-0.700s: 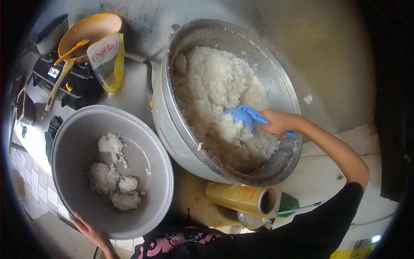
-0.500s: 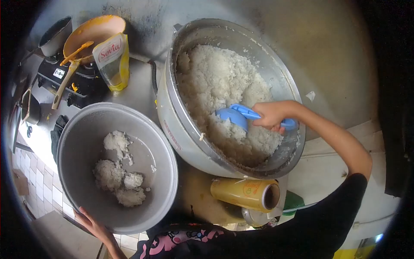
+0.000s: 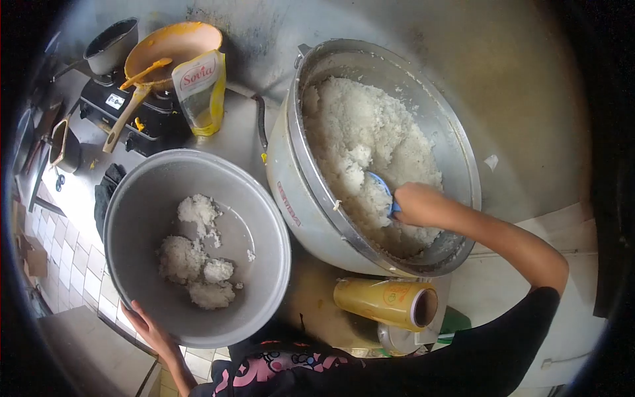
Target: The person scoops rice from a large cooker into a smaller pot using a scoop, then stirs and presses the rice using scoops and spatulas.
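Note:
My right hand [image 3: 418, 204] is closed round the handle of a blue scoop [image 3: 381, 188], inside the big metal rice pot [image 3: 301, 192]. Cooked rice [image 3: 360, 126] fills much of that pot, and some of it lies heaped in the scoop. To the left stands a grey metal basin [image 3: 139, 218] with several clumps of rice [image 3: 182, 259] on its bottom. At the basin's lower left rim is my left hand [image 3: 153, 333], its fingers against the outside; the part under the rim is hidden.
A black stove [image 3: 109, 106] at the upper left bears an orange-rimmed pan [image 3: 173, 43] and a grey pot [image 3: 112, 49]. Beside it stands a Sovia pouch [image 3: 200, 92]. A yellow roll of film [image 3: 377, 301] lies below the rice pot. Scissors [image 3: 59, 180] lie far left.
The whole view has shifted, so pot and basin appear farther right. My right hand has turned over the handle, and the scoop now sits deeper in the rice with its bowl mostly covered.

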The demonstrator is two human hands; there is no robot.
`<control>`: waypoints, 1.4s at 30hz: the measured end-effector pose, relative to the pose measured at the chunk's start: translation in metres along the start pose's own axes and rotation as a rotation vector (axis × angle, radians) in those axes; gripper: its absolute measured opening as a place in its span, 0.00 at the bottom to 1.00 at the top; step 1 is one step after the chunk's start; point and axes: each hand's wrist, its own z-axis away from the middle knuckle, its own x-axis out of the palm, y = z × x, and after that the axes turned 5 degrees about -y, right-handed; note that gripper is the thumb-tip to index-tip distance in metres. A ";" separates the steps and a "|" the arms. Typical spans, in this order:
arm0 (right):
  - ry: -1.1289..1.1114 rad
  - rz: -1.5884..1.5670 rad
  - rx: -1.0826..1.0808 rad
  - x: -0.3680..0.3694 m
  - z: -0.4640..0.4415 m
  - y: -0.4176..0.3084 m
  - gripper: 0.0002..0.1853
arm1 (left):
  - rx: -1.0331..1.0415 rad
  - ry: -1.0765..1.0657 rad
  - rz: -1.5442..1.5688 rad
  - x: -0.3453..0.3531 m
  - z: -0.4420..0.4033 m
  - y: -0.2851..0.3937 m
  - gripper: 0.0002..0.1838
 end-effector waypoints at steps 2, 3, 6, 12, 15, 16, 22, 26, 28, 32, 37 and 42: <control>-0.041 -0.030 0.095 0.010 -0.001 -0.004 0.14 | -0.013 -0.002 0.049 0.002 0.003 0.001 0.36; 0.031 -0.056 0.029 0.014 0.005 -0.004 0.13 | 0.018 0.000 0.043 0.000 0.001 -0.009 0.35; 0.153 -0.103 -0.177 0.021 0.018 0.007 0.15 | 0.031 -0.010 0.154 0.003 0.003 -0.012 0.34; 0.043 -0.535 0.273 -0.013 0.052 -0.004 0.23 | 0.198 -0.041 -0.142 -0.005 -0.006 -0.052 0.32; 0.241 -0.489 0.229 -0.019 0.063 0.002 0.26 | 0.037 0.024 0.160 0.000 0.008 0.005 0.31; 0.233 -0.473 0.280 -0.035 0.073 -0.008 0.26 | 0.016 -0.004 0.238 0.001 0.010 0.009 0.31; 0.515 -0.394 0.085 -0.093 0.087 -0.079 0.23 | 0.090 -0.001 0.297 0.007 0.009 0.013 0.28; 0.701 -0.315 -0.521 -0.099 0.036 -0.128 0.10 | 0.074 -0.010 0.305 0.008 0.007 0.005 0.32; 0.708 -0.167 -0.456 -0.093 0.022 -0.173 0.07 | 0.087 0.040 0.288 0.009 0.007 0.001 0.29; 0.814 -0.162 -0.414 -0.091 0.014 -0.195 0.06 | 0.068 -0.012 0.339 0.007 0.006 0.000 0.29; 0.899 -0.329 -0.233 -0.107 0.060 -0.124 0.10 | 0.076 0.054 0.116 0.005 0.006 -0.008 0.29; 0.825 -0.155 0.360 -0.075 0.051 0.018 0.17 | 0.050 -0.015 0.187 0.003 -0.002 -0.019 0.32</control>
